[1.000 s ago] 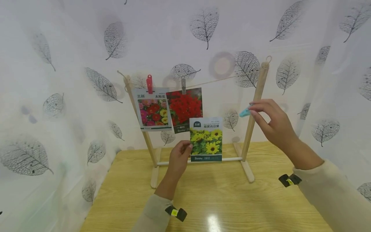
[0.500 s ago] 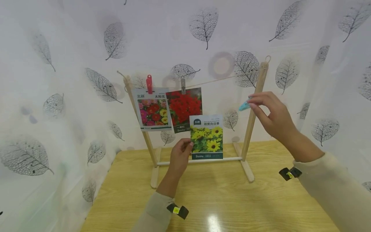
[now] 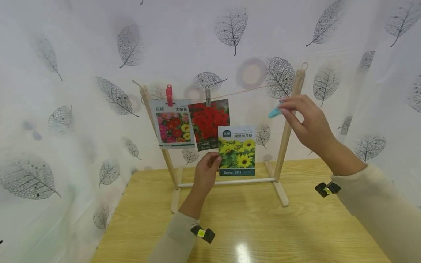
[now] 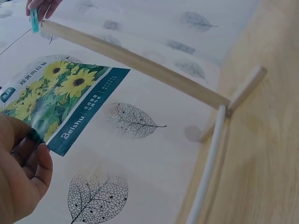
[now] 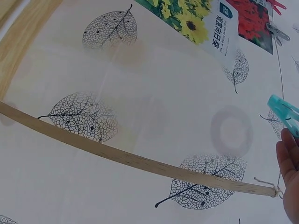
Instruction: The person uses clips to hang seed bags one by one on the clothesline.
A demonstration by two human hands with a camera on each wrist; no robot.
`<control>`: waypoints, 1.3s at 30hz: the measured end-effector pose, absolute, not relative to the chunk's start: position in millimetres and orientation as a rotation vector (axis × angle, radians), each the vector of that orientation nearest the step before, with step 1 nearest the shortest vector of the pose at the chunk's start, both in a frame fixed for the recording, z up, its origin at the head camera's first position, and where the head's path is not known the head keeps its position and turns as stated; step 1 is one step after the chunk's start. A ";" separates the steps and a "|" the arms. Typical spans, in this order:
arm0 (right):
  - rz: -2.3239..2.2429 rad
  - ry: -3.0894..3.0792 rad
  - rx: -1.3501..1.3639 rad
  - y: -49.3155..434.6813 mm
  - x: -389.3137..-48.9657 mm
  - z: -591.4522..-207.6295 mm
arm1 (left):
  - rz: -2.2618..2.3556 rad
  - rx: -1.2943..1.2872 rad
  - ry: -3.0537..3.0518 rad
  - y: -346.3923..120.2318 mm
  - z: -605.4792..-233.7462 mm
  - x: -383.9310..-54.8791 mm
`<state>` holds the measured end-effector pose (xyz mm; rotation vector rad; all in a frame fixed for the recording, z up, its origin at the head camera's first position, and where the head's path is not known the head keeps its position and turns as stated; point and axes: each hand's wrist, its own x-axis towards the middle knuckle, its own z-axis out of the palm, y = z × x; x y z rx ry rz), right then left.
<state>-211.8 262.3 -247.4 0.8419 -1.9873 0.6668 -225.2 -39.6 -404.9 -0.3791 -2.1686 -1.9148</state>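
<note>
My left hand (image 3: 206, 170) pinches the lower left edge of a seed packet (image 3: 236, 151) with yellow sunflowers, held upright below the string. In the left wrist view, thumb and fingers grip the corner of that sunflower packet (image 4: 56, 93). My right hand (image 3: 307, 122) pinches a light blue clothespin (image 3: 275, 111) in front of the right post, below the string (image 3: 246, 90). The right wrist view shows the same clothespin (image 5: 283, 109) near the string. On the string hang a packet of mixed flowers (image 3: 173, 126) under a red clip (image 3: 169, 95) and a red-flower packet (image 3: 210, 120) under a grey clip (image 3: 208, 96).
A wooden stand with a left post (image 3: 168, 166) and right post (image 3: 283, 153) carries the string. A white rod (image 3: 230, 181) joins its feet on the wooden table (image 3: 250, 223). Behind hangs a white curtain (image 3: 197, 36) printed with leaves.
My left hand has moved up and slightly right with the sunflower packet. My right hand has risen with the blue clothespin and shifted a little left. The hung packets have stayed put.
</note>
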 end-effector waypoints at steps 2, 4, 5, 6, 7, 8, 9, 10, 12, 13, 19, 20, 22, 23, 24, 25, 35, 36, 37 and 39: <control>0.664 -1.980 0.852 261.2 -212.4 -245.3 | -1.916 -0.377 -2.164 -37.9 -402.7 -225.4; 0.663 -1.978 0.859 260.4 -213.1 -243.3 | -1.929 -0.381 -2.155 -36.3 -401.4 -226.1; 0.663 -1.975 0.863 259.9 -213.6 -242.3 | -1.929 -0.383 -2.152 -35.6 -400.8 -226.5; 0.666 -1.976 0.864 259.5 -214.0 -241.3 | -1.931 -0.384 -2.153 -34.9 -400.2 -226.7; 0.669 -1.979 0.865 259.1 -213.8 -240.1 | -1.929 -0.387 -2.154 -34.3 -399.9 -227.3; 0.670 -1.984 0.864 258.8 -213.8 -239.1 | -1.932 -0.387 -2.155 -33.8 -399.6 -227.9; 0.667 -1.990 0.862 258.5 -213.5 -238.0 | -1.933 -0.386 -2.158 -33.4 -399.2 -228.3; 0.671 -1.988 0.861 257.9 -213.4 -236.9 | -1.931 -0.384 -2.162 -33.0 -398.8 -228.6; 0.669 -1.989 0.857 257.2 -212.9 -234.4 | -1.934 -0.379 -2.170 -32.2 -397.6 -228.8; 0.666 -1.983 0.857 256.8 -213.1 -233.3 | -1.935 -0.376 -2.174 -31.8 -397.0 -228.8; 0.625 -1.974 0.861 258.5 -216.9 -226.6 | -1.919 -0.371 -2.202 -29.8 -391.7 -228.2; 0.617 -1.976 0.863 259.0 -217.6 -225.5 | -1.910 -0.372 -2.207 -29.3 -390.6 -228.3; 0.611 -1.973 0.869 259.5 -219.0 -223.0 | -1.892 -0.378 -2.212 -28.1 -388.0 -228.6; 0.608 -1.973 0.872 259.7 -219.4 -221.8 | -1.881 -0.380 -2.216 -27.6 -386.6 -228.9; 0.610 -1.971 0.874 259.5 -219.7 -220.6 | -1.879 -0.382 -2.215 -26.8 -385.4 -229.3; 0.606 -1.972 0.877 259.3 -219.7 -219.3 | -1.881 -0.387 -2.213 -26.1 -384.2 -229.8; 0.603 -1.990 0.868 254.0 -221.2 -205.7 | -1.904 -0.411 -2.197 -22.4 -378.6 -231.0; 0.601 -1.994 0.864 254.3 -221.6 -204.1 | -1.903 -0.413 -2.200 -22.3 -378.3 -231.4; 0.595 -1.999 0.865 254.7 -222.1 -202.2 | -1.900 -0.417 -2.202 -22.1 -378.1 -232.0; 0.582 -2.001 0.867 255.5 -223.0 -198.9 | -1.897 -0.421 -2.201 -21.7 -377.4 -232.7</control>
